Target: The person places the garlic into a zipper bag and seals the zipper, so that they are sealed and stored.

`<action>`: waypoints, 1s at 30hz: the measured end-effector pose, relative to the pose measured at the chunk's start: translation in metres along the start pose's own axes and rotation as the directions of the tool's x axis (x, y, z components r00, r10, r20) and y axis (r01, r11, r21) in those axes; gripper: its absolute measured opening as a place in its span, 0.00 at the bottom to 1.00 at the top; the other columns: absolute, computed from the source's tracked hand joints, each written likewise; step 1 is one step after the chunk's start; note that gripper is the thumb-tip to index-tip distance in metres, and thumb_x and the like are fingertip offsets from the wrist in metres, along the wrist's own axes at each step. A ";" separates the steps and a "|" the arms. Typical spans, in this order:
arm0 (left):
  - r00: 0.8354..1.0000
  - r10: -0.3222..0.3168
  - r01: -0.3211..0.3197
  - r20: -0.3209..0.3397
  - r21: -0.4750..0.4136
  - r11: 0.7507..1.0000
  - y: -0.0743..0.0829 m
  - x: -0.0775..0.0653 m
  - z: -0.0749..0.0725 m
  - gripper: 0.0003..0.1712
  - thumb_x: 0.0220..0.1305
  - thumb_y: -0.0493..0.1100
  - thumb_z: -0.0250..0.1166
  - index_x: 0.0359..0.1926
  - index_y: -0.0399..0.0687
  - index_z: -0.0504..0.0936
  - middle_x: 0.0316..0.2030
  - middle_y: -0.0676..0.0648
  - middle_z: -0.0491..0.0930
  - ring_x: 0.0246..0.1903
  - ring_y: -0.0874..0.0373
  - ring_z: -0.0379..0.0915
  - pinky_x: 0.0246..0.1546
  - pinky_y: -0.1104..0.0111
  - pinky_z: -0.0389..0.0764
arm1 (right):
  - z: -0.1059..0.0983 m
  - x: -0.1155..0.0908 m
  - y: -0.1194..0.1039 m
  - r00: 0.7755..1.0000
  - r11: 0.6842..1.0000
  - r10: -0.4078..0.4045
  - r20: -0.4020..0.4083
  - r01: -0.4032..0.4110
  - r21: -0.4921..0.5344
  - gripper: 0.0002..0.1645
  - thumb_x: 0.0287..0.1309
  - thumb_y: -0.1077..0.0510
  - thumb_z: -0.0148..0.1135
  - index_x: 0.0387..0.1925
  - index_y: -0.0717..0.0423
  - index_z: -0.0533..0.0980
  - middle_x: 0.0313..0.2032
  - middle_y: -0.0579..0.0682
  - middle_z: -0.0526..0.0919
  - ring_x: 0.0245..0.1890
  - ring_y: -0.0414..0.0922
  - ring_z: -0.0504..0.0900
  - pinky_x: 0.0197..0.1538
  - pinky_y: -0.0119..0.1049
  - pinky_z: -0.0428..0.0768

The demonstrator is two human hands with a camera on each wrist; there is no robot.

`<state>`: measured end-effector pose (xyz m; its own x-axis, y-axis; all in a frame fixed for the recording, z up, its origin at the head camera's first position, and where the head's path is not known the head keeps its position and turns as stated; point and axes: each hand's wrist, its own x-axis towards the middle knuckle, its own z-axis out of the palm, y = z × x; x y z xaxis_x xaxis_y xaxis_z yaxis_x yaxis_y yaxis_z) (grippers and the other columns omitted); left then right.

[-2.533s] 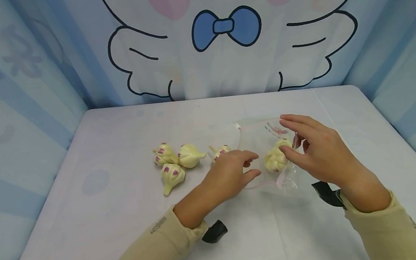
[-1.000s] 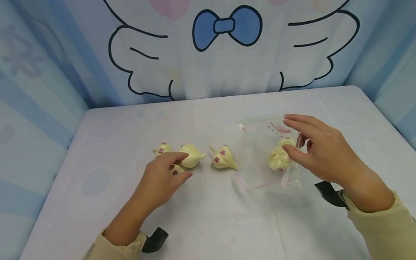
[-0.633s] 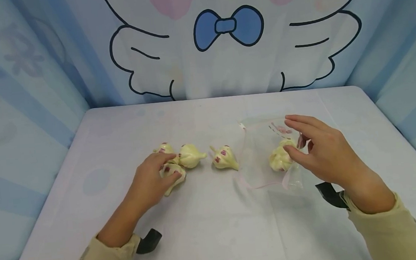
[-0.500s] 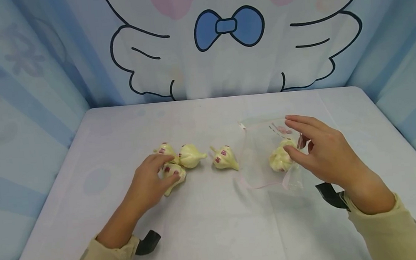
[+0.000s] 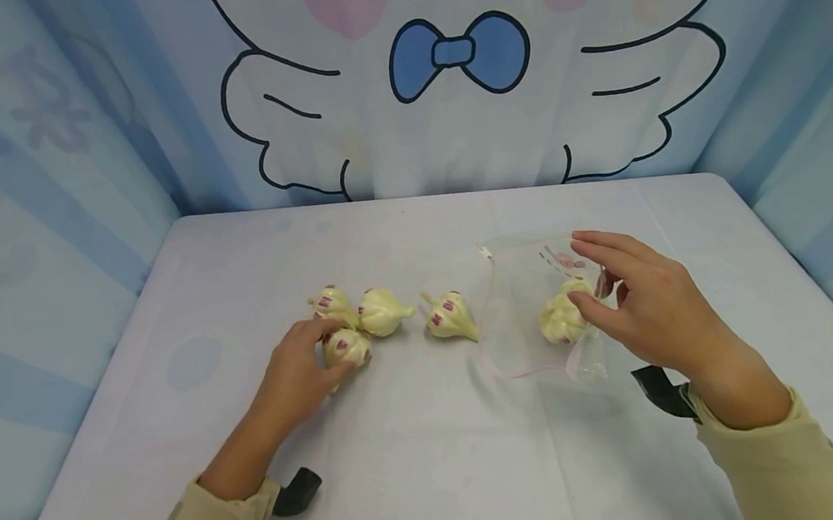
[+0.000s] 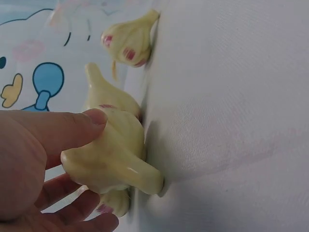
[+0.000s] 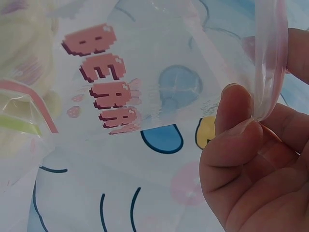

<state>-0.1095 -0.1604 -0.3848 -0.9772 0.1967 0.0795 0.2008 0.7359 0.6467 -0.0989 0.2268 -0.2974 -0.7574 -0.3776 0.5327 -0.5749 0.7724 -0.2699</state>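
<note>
My left hand [image 5: 295,376] has thumb and fingers around the nearest garlic bulb [image 5: 347,347] of a cluster of three. In the left wrist view the thumb lies on that pale yellow bulb [image 6: 113,154], its stalk pointing toward the table. Beside it sit two others, a garlic bulb [image 5: 332,303] with purple marks and a plainer garlic bulb [image 5: 382,312]. My right hand [image 5: 642,297] pinches the edge of a clear plastic bag [image 5: 513,284]; the right wrist view shows thumb and finger on its folded rim [image 7: 270,58]. Garlic [image 5: 563,317] shows through the bag.
A lone garlic bulb [image 5: 449,315] lies between the cluster and the bag, close to the bag's pink-edged left side. Pink letters [image 7: 104,72] are printed on the bag. White cloth covers the table [image 5: 437,476], and patterned blue curtains [image 5: 46,245] enclose it.
My left hand has moved left from beside the bag to the cluster, and its thumb has come down along the nearest bulb. The right hand keeps its hold on the bag, almost still.
</note>
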 end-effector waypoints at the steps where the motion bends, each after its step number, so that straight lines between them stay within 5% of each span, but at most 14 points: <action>1: 1.000 0.001 -0.001 0.001 0.001 1.000 0.000 0.000 0.000 0.29 0.56 0.36 0.75 0.59 0.36 0.77 0.55 0.35 0.75 0.58 0.40 0.71 0.56 0.47 0.73 | 0.000 0.000 0.000 1.000 1.000 0.001 0.000 -0.001 0.000 0.37 0.41 0.71 0.78 0.58 0.69 0.77 0.59 0.57 0.79 0.28 0.39 0.75 0.33 0.17 0.68; 18: 0.994 -0.040 0.036 0.098 0.049 0.998 -0.002 -0.006 0.002 0.36 0.56 0.28 0.70 0.67 0.35 0.69 0.49 0.34 0.78 0.41 0.46 0.76 0.43 0.53 0.78 | 0.000 0.000 -0.002 0.999 0.999 0.033 0.011 -0.033 -0.009 0.37 0.42 0.69 0.78 0.58 0.69 0.77 0.59 0.58 0.78 0.28 0.40 0.75 0.32 0.19 0.70; 26: 0.993 -0.046 0.038 0.109 0.072 0.997 -0.002 -0.008 0.001 0.37 0.59 0.27 0.64 0.70 0.36 0.66 0.55 0.30 0.74 0.51 0.41 0.72 0.50 0.48 0.74 | 0.000 0.000 -0.001 1.000 1.000 0.027 0.010 -0.027 -0.005 0.37 0.42 0.70 0.78 0.58 0.69 0.77 0.59 0.58 0.78 0.28 0.40 0.75 0.33 0.18 0.69; 30: 0.994 -0.017 0.008 0.106 0.082 0.997 0.000 -0.009 -0.001 0.37 0.58 0.27 0.63 0.70 0.35 0.66 0.52 0.31 0.75 0.48 0.43 0.72 0.47 0.49 0.74 | 0.000 0.000 -0.002 0.999 1.000 0.030 0.016 -0.030 -0.007 0.37 0.42 0.70 0.78 0.58 0.69 0.77 0.59 0.58 0.78 0.28 0.41 0.75 0.33 0.18 0.69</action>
<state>-0.1009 -0.1629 -0.3844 -0.9676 0.2522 -0.0125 0.1979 0.7883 0.5827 -0.0980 0.2255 -0.2965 -0.7792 -0.3619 0.5117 -0.5497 0.7868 -0.2806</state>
